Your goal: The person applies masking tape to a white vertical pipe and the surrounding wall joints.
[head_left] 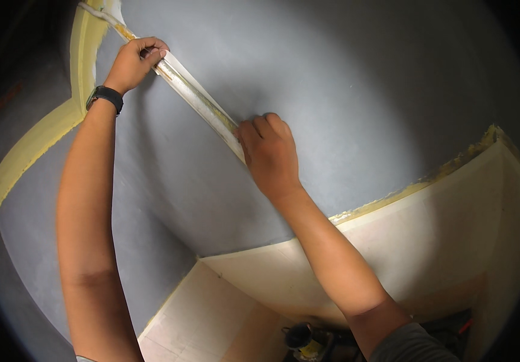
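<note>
A long, narrow white strip (194, 96), stained yellowish along its middle, runs slantwise against the grey wall. Whether it is tape or a rigid trim piece I cannot tell. My left hand (134, 62), with a black band on its wrist, pinches the strip near its upper end between thumb and fingers. Lower down and to the right, my right hand (270, 155) is closed over the strip's lower end with fingers curled. That hand hides the strip's tip. Beyond my left hand, a rough, whitish-yellow line (112, 19) continues up to the corner.
Yellow tape (33, 145) borders the grey wall (356, 90) on the left. A ragged yellow edge (417, 187) separates the grey from a pale covered surface (392, 241) below. At the bottom, a dark cylindrical object (299, 338) stands among dark clutter.
</note>
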Available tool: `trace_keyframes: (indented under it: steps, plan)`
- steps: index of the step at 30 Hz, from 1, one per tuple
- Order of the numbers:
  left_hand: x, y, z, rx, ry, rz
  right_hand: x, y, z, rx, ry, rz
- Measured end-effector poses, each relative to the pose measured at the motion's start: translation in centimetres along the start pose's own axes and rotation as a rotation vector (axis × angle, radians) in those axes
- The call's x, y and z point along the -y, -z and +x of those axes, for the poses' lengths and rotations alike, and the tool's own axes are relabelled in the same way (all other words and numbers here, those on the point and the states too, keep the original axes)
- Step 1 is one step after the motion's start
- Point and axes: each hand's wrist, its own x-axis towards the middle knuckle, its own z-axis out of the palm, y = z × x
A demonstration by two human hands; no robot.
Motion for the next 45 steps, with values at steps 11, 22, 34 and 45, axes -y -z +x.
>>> trace_keyframes:
  steps: [11,22,34,45]
  plan:
    - [1.5,-0.5,-0.3,-0.051,-0.034,0.051,0.9,0.3,0.6,0.052,-0.047,-0.066]
    - [0.7,-0.4,0.3,-0.033,-0.088,0.140,-0.3,1.5,0.2,0.079,-0.011,0.100]
    - [1.0,0.4,1.2,0.046,0.011,0.090,0.6,2.3,0.5,0.129,-0.053,-0.003]
    - [-0.6,1.8,2.4,0.230,-0.039,0.134,1.3,2.4,0.1,0.170,-0.079,-0.099]
